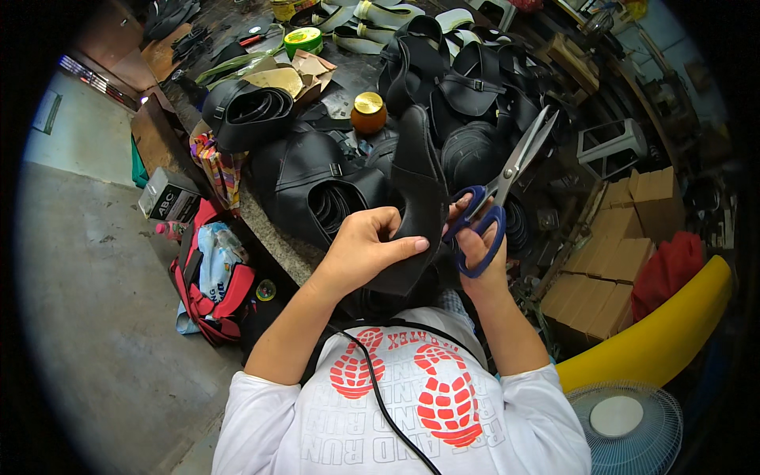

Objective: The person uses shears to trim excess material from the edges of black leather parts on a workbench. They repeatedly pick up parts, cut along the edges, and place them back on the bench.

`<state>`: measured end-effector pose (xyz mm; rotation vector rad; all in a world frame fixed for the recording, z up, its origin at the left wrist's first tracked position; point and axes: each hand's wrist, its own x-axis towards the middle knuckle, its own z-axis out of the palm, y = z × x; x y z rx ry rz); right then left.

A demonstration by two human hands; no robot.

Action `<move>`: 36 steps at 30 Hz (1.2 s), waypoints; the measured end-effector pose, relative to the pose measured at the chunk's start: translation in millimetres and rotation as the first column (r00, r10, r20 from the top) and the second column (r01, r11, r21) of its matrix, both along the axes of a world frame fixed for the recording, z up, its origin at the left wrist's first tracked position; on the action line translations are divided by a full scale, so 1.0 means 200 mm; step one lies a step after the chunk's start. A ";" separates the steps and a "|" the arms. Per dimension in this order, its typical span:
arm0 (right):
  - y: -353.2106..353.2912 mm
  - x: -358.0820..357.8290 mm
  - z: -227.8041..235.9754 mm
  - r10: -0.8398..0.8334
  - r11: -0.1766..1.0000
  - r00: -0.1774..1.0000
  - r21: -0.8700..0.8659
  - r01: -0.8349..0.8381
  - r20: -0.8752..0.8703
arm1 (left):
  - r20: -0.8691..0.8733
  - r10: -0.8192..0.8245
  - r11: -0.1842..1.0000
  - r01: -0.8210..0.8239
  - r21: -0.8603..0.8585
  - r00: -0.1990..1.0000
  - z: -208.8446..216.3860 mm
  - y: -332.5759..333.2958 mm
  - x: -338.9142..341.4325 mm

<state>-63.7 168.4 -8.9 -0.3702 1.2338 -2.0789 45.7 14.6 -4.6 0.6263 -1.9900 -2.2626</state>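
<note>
My left hand point(358, 252) pinches a curved black leather shoe upper point(421, 186) between thumb and fingers, holding it upright in front of my chest. Some of the fingers are behind the leather. My right hand point(484, 265) has its fingers through the blue handles of a pair of scissors point(507, 180). The steel blades point up and to the right, slightly apart, away from the leather. Beside the handles, my right fingertips are close to the upper's right edge; whether they touch it I cannot tell. Several black sandal uppers point(305, 170) lie just beyond my hands.
On the dark workbench stand a gold-lidded jar point(369, 112) and a green-and-yellow tin point(304, 40). More strapped black uppers point(473, 83) pile up behind. Cardboard boxes point(606, 257), a yellow curved seat point(657, 332) and a fan point(625, 419) are at right; a red bag point(214, 281) is at left.
</note>
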 end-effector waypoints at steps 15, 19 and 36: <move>0.10 -0.04 -0.05 0.224 0.910 0.930 0.404 -0.092 -0.292 | -0.085 0.457 0.834 -0.394 0.386 0.885 -0.01 0.08 -0.13; 0.24 -0.03 -0.10 0.352 0.850 0.922 0.468 -0.242 -0.164 | -0.080 0.564 0.746 -0.466 0.476 0.822 0.00 0.05 -0.13; 0.30 0.05 -0.14 0.328 0.849 0.942 0.458 -0.264 -0.064 | -0.129 0.402 0.874 -0.337 0.350 0.907 -0.05 0.11 -0.11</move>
